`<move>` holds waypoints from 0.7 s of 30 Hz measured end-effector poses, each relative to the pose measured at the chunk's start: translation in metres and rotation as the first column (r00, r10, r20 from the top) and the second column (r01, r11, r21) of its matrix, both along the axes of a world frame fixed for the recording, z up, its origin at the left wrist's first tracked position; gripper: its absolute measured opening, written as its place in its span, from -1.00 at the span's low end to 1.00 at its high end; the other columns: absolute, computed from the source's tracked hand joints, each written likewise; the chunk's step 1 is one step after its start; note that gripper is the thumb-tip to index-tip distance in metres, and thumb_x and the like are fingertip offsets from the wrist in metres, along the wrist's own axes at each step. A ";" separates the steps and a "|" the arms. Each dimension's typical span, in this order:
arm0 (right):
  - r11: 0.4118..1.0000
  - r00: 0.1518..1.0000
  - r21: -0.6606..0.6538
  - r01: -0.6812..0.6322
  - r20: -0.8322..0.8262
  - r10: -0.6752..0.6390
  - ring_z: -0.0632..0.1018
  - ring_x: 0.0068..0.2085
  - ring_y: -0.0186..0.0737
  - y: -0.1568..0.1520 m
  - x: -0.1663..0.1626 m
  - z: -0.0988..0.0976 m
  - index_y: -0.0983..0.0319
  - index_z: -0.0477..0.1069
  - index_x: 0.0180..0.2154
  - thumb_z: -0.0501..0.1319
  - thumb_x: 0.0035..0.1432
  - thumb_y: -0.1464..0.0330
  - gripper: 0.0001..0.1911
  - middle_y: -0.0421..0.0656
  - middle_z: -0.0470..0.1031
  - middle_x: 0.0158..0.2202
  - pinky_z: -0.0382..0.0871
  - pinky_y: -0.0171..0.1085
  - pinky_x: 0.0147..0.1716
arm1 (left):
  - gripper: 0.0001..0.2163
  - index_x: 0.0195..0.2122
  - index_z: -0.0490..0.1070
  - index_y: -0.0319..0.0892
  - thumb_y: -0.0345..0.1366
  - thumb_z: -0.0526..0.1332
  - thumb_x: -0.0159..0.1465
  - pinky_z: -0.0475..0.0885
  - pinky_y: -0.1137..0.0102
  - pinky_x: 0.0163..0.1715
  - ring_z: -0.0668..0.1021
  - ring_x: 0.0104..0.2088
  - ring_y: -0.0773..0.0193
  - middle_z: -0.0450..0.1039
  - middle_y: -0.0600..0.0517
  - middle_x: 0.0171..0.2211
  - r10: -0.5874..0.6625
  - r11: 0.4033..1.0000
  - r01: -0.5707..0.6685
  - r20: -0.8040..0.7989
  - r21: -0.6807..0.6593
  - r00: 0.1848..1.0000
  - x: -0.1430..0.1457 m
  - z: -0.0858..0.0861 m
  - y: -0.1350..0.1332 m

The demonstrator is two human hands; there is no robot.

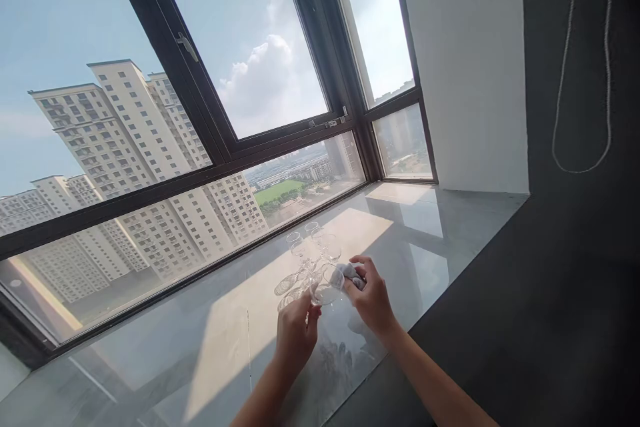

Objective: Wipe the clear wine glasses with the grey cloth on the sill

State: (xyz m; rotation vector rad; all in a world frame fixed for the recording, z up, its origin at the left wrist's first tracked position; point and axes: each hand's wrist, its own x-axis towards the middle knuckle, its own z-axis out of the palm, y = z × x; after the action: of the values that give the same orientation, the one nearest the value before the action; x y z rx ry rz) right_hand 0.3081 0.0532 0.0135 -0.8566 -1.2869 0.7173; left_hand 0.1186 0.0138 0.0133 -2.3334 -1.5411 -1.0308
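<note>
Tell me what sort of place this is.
Probably a high-rise room, perhaps in a home: through the dark-framed window tower blocks rise outside and a green field lies far below, while a wide, glossy sill runs beneath the glass.

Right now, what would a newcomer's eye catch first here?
Probably the tall buildings beyond the window, at left. Then, low in the middle over the part-sunlit sill, the left hand holding a clear glass and the right hand a grey cloth by its rim. More glasses sit beyond.
</note>
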 end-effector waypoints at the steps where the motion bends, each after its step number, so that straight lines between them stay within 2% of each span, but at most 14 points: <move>1: 1.000 1.000 0.005 -0.011 -0.004 0.011 0.48 -0.42 -0.27 0.000 0.000 0.000 0.17 0.26 -0.09 0.20 0.14 0.27 -0.69 -0.20 0.52 -0.36 0.33 -0.33 -0.43 | -0.63 0.16 0.34 -0.13 -0.28 0.02 0.36 0.44 0.42 -0.40 0.60 -0.40 0.23 0.56 0.01 -0.42 0.019 0.999 -0.019 -0.008 -0.027 1.000 -0.001 0.000 0.001; 4: 0.998 0.999 0.024 -0.051 0.002 0.051 0.51 -0.39 -0.24 -0.003 -0.002 0.001 0.17 0.27 -0.07 0.21 0.13 0.26 -0.68 -0.22 0.51 -0.38 0.34 -0.32 -0.40 | -0.64 0.14 0.37 -0.16 -0.26 0.01 0.37 0.44 0.42 -0.40 0.62 -0.38 0.21 0.58 -0.01 -0.40 0.112 0.990 -0.112 -0.009 -0.086 0.994 -0.007 0.004 0.004; 7: 0.993 0.994 0.041 -0.107 0.030 0.106 0.51 -0.37 -0.23 -0.009 -0.002 0.005 0.17 0.27 -0.07 0.22 0.13 0.25 -0.67 -0.22 0.50 -0.38 0.35 -0.31 -0.39 | -0.66 0.10 0.40 -0.15 -0.26 0.02 0.37 0.43 0.38 -0.38 0.63 -0.34 0.16 0.60 -0.06 -0.32 0.207 0.974 -0.210 -0.040 -0.088 0.977 -0.011 0.008 0.006; 11: 0.978 0.980 0.084 -0.191 0.081 0.184 0.49 -0.39 -0.26 -0.017 -0.001 0.015 0.14 0.28 -0.08 0.21 0.13 0.29 -0.70 -0.25 0.49 -0.38 0.34 -0.33 -0.40 | -0.72 0.01 0.46 -0.13 -0.25 0.06 0.36 0.40 0.38 -0.40 0.63 -0.31 0.13 0.60 -0.08 -0.28 0.229 0.968 -0.237 -0.092 -0.080 0.969 -0.013 0.013 0.004; 14: 0.979 0.982 0.102 -0.177 0.085 0.169 0.48 -0.41 -0.27 -0.021 0.002 0.023 0.13 0.29 -0.11 0.21 0.13 0.29 -0.73 -0.26 0.49 -0.39 0.33 -0.34 -0.41 | -0.73 -0.02 0.48 -0.10 -0.31 0.08 0.33 0.39 0.38 -0.39 0.60 -0.31 0.13 0.58 -0.06 -0.32 0.182 0.978 -0.196 -0.164 -0.071 0.970 -0.011 0.016 0.002; 18: 0.990 0.994 0.109 -0.088 0.071 0.080 0.50 -0.38 -0.27 -0.018 0.006 0.026 0.14 0.30 -0.11 0.22 0.13 0.28 -0.73 -0.25 0.50 -0.37 0.34 -0.35 -0.39 | -0.72 -0.07 0.52 -0.05 -0.40 0.15 0.24 0.40 0.33 -0.28 0.54 -0.26 0.13 0.54 -0.04 -0.36 0.018 0.997 -0.037 -0.291 -0.062 0.957 -0.005 0.019 -0.001; 21: 0.995 0.998 0.089 -0.034 0.058 0.029 0.51 -0.36 -0.26 -0.009 0.012 0.022 0.15 0.31 -0.11 0.23 0.12 0.27 -0.72 -0.22 0.52 -0.36 0.36 -0.33 -0.36 | -0.77 -0.10 0.52 -0.05 -0.39 0.16 0.26 0.39 0.31 -0.28 0.51 -0.27 0.13 0.53 -0.04 -0.38 -0.062 0.998 0.050 -0.280 -0.049 0.958 -0.001 0.019 -0.001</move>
State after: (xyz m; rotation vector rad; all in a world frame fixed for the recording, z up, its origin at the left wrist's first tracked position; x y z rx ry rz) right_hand 0.3197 0.0443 0.0359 -0.7897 -1.3762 0.6585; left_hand 0.1174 0.0123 0.0324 -2.4364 -1.4073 -0.6445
